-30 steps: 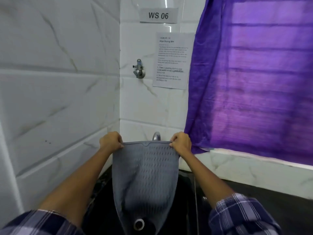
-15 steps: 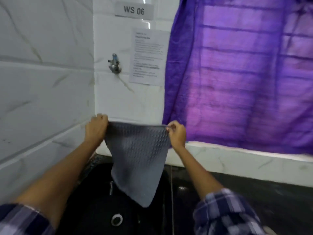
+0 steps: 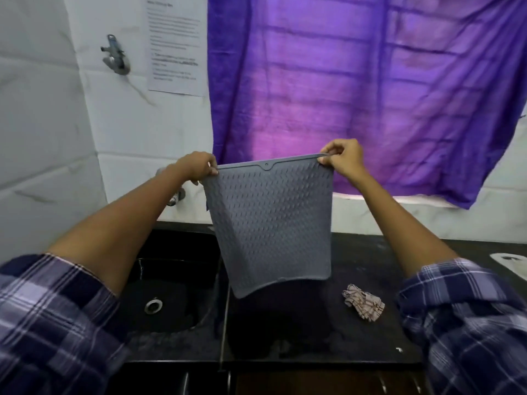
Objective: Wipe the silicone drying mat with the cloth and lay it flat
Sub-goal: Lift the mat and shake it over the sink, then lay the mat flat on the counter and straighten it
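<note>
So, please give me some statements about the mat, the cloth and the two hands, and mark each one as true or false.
1. Both hands hold the grey mat by its top edge, the left hand at one corner and the right hand at the other. True.
2. The mat lies flat on the counter. False: it hangs in the air, its lower edge above the dark counter.
3. The right hand holds the cloth. False: the crumpled cloth lies on the counter, right of the mat.
4. The sink is on the left of the hanging mat. True.
5. The curtain behind the mat is green. False: it is purple.
</note>
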Demonstrator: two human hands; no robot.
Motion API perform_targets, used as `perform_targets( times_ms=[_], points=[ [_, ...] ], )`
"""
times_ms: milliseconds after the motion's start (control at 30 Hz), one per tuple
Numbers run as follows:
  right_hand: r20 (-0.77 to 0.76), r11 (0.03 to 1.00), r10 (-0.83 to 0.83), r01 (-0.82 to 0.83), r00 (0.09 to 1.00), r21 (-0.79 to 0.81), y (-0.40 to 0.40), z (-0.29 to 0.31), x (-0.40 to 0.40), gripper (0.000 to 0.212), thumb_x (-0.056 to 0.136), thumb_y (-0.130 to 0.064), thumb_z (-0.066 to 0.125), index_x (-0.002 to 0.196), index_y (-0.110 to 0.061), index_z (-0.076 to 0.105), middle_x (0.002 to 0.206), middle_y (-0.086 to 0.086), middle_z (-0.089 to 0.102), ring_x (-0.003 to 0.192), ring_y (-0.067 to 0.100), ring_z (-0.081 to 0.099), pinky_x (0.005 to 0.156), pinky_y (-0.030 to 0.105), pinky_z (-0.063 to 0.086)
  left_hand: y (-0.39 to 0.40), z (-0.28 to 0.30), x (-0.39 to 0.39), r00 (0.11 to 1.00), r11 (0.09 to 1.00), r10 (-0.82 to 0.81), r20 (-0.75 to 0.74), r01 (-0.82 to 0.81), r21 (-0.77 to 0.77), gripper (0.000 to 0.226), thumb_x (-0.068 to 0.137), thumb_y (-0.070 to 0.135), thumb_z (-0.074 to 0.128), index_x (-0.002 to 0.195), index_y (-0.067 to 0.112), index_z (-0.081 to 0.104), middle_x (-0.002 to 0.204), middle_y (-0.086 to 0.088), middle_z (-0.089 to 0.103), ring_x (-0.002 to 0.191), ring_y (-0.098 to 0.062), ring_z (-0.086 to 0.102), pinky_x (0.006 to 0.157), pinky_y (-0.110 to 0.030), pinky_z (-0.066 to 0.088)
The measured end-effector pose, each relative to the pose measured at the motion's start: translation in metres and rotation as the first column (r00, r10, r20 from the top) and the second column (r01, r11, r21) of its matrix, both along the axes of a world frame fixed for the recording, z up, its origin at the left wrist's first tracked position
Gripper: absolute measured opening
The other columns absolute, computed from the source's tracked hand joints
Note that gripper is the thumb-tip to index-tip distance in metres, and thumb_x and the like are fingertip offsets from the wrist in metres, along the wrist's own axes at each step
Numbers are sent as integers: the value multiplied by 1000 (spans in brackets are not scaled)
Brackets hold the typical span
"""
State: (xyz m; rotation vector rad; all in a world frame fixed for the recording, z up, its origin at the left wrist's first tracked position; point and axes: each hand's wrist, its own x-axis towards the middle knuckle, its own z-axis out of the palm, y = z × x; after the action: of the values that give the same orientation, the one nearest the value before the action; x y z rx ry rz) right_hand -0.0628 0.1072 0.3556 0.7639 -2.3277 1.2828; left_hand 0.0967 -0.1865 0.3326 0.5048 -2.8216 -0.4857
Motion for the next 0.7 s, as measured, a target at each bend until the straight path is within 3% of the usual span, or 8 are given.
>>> perform_targets(
  times_ms=[100, 200, 267, 367, 433, 500, 533, 700],
  points=[
    [28, 997, 5, -7, 1000, 76, 24, 12, -10, 18, 69, 3, 77, 86, 1, 73, 52, -8, 53, 32, -13, 46, 41, 1, 34, 10, 21, -13, 996, 987, -73, 49, 65, 150, 19, 96, 11, 57, 112, 1, 58, 95, -18, 52, 68, -30, 58, 34, -21, 50],
    [170, 985, -17, -13, 985, 172, 30, 12, -30, 19, 72, 2, 77, 64, -13, 67, 32, -11, 54, 35, -3, 46, 39, 10, 37, 13, 28, -35, 983, 977, -92, 160, 58, 204, 5, 97, 8, 55, 95, 4, 57, 81, -13, 52, 59, -23, 55, 36, -23, 53],
    [320, 980, 20, -82, 947, 180, 22, -5, -49, 33, 75, 10, 71, 58, -17, 61, 26, -13, 52, 29, -3, 46, 30, 7, 33, 7, 13, -53, 961, 967, -104, 254, 39, 250, 17, 96, 0, 52, 81, 7, 56, 79, -11, 53, 58, -23, 56, 39, -26, 54],
    [448, 968, -30, -85, 894, 235, -6, -57, -87, 28, 77, 11, 68, 59, -10, 64, 25, -10, 51, 25, -3, 45, 30, 7, 34, -13, -40, -88, 955, 961, -57, 293, -27, 274, 24, 95, -1, 56, 73, 9, 60, 72, -13, 57, 48, -20, 59, 35, -23, 51],
    [431, 971, -117, 12, 895, 238, -32, -106, -117, 10, 78, 8, 66, 73, 2, 72, 42, -4, 65, 47, 11, 61, 47, 20, 50, -26, -87, -116, 983, 983, 50, 179, -80, 163, 10, 93, 12, 62, 90, 6, 68, 88, -16, 66, 72, -29, 67, 56, -30, 58],
    [431, 976, -168, 88, 887, 199, -58, -160, -141, 19, 80, 9, 62, 96, 5, 71, 89, 14, 74, 86, 27, 68, 78, 33, 55, -30, -139, -141, 986, 982, 154, 67, -160, 100, 29, 92, 21, 62, 118, 9, 59, 122, -15, 63, 111, -30, 62, 92, -37, 51],
    [435, 974, -175, 91, 883, 208, -69, -185, -148, 26, 81, 9, 60, 105, 3, 67, 106, 19, 70, 100, 30, 65, 85, 34, 52, -27, -163, -149, 984, 979, 165, 72, -172, 110, 40, 91, 24, 62, 128, 11, 51, 132, -13, 57, 121, -30, 56, 100, -39, 47],
    [497, 953, -147, -12, 855, 302, -99, -277, -153, 29, 83, 6, 60, 110, 0, 65, 119, 18, 67, 110, 29, 63, 92, 33, 50, -25, -252, -154, 958, 996, 58, 281, -74, 44, 40, 93, 26, 56, 130, 15, 48, 136, -8, 54, 126, -25, 53, 100, -37, 45]
  ],
)
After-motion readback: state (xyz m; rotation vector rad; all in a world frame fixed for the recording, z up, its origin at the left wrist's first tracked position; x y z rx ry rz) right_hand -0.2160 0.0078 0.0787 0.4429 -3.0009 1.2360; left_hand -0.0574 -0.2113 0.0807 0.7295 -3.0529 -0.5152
